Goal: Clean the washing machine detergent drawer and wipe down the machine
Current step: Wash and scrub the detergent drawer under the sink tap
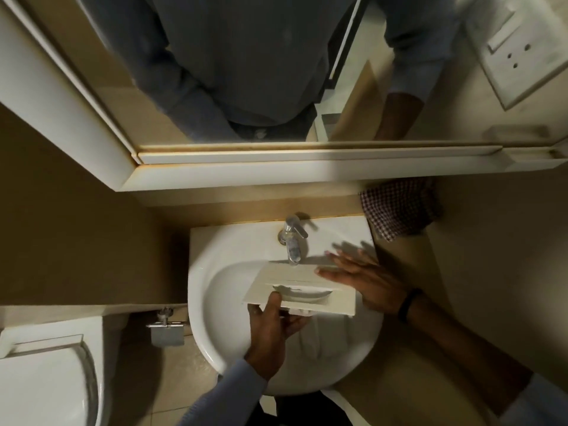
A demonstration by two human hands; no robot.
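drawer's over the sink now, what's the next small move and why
Probably reach the right hand to the tap lever and start the water: the left hand grips the detergent drawer just below the spout over the sink, the right hand lies flat at its right end, and no stream shows.

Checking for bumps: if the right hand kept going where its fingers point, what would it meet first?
Likely the detergent drawer, whose right edge the right hand seems to touch; beyond it the tap. Depth is unclear.
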